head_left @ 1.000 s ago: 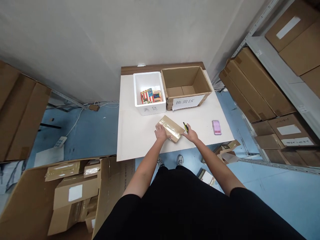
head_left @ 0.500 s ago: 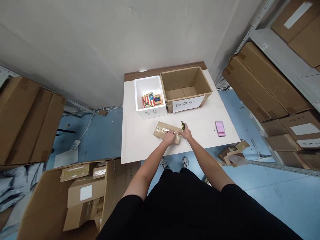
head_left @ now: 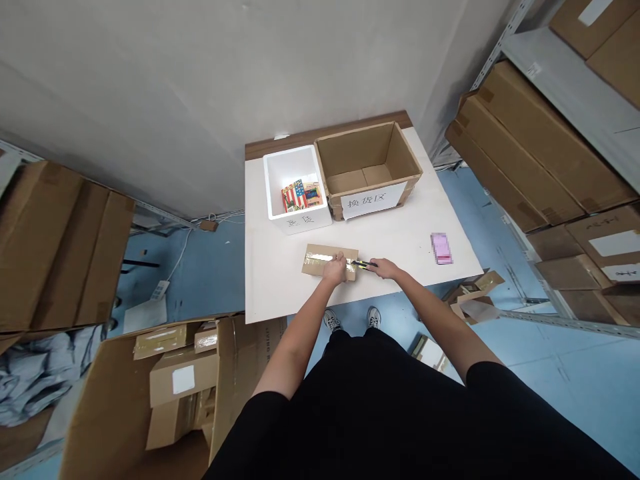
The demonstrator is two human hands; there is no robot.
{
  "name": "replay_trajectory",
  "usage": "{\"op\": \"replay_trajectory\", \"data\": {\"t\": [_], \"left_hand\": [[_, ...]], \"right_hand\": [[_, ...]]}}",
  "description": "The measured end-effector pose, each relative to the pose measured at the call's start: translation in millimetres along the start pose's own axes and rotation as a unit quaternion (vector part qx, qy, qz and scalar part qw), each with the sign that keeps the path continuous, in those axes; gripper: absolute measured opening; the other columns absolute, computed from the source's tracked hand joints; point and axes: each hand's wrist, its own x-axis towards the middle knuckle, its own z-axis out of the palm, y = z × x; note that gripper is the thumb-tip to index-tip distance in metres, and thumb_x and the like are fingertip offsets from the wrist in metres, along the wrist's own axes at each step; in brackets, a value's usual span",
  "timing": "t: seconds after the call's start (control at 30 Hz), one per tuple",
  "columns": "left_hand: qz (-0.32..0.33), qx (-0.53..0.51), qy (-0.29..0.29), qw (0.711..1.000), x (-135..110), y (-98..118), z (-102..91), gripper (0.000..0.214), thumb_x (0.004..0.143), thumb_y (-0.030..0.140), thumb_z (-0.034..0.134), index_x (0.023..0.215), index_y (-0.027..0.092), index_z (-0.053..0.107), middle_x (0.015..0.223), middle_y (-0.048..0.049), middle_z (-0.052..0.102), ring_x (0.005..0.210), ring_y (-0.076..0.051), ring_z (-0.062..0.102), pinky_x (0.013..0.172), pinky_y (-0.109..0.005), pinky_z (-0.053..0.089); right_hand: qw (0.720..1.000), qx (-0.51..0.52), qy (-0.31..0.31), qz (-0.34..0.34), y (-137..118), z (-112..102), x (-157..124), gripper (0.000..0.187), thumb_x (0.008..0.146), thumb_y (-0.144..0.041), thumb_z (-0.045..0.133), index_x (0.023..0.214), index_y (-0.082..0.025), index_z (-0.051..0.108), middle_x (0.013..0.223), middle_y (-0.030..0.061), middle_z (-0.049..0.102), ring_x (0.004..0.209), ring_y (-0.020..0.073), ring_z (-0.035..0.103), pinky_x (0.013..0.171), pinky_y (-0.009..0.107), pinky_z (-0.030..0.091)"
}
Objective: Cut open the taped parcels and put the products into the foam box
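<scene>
A small flat cardboard parcel (head_left: 320, 259) sealed with clear tape lies on the white table (head_left: 280, 287) near its front edge. My left hand (head_left: 335, 270) presses down on the parcel's right part, fingers closed over it. My right hand (head_left: 385, 268) grips a yellow-and-black utility knife (head_left: 364, 264), whose tip points left and touches the parcel's right end.
A white foam box (head_left: 295, 217) with colourful packets and an open empty cardboard box (head_left: 370, 193) with a paper label stand at the table's back. A pink item (head_left: 441, 247) lies at the right. Shelves of cartons stand on the right; an open carton of parcels (head_left: 170, 380) sits on the floor, left.
The parcel was turned to lie level across the table. My left hand slid to its right end. My right hand swung the knife from upright to pointing left at the parcel.
</scene>
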Motion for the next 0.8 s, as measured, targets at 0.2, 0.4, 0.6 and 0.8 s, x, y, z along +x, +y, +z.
{"op": "replay_trajectory", "data": {"t": [0.2, 0.4, 0.6, 0.8], "left_hand": [[-0.008, -0.011, -0.005, 1.0, 0, 0, 0.7, 0.078, 0.064, 0.026, 0.098, 0.132, 0.021, 0.058, 0.17, -0.0161, 0.036, 0.153, -0.035, 0.038, 0.111, -0.039, 0.049], [-0.008, -0.004, -0.021, 1.0, 3, 1, -2.6, 0.08, 0.063, 0.027, 0.099, 0.132, 0.021, 0.057, 0.171, -0.0184, 0.033, 0.154, -0.036, 0.037, 0.111, -0.041, 0.048], [0.004, 0.008, -0.013, 1.0, 1, 0, -4.8, 0.081, 0.067, 0.032, 0.096, 0.136, 0.022, 0.055, 0.171, -0.0166, 0.034, 0.154, -0.036, 0.035, 0.112, -0.042, 0.047], [0.004, -0.021, 0.04, 0.999, 13, -15, -12.0, 0.063, 0.093, 0.051, 0.07, 0.148, 0.026, 0.05, 0.159, -0.0146, 0.051, 0.15, -0.036, 0.04, 0.119, -0.049, 0.038]], "right_hand": [[0.991, -0.134, 0.003, 0.026, -8, -16, 16, 0.066, 0.093, -0.083, 0.049, 0.092, -0.022, 0.073, 0.084, 0.0121, 0.073, 0.085, 0.0267, 0.068, 0.065, 0.029, 0.038], [0.995, -0.088, -0.04, 0.033, 4, -8, 2, 0.074, 0.091, -0.09, 0.042, 0.086, -0.022, 0.071, 0.07, 0.0057, 0.067, 0.064, 0.0202, 0.064, 0.058, 0.028, 0.037], [0.997, 0.047, -0.018, 0.064, 11, 29, -20, 0.068, 0.093, -0.087, 0.042, 0.083, -0.023, 0.063, 0.059, -0.0019, 0.06, 0.048, 0.0152, 0.058, 0.054, 0.026, 0.039], [0.982, 0.127, 0.088, 0.105, 13, 34, -38, 0.061, 0.099, -0.079, 0.038, 0.084, -0.024, 0.062, 0.061, -0.0024, 0.062, 0.05, 0.0161, 0.06, 0.054, 0.026, 0.043]]}}
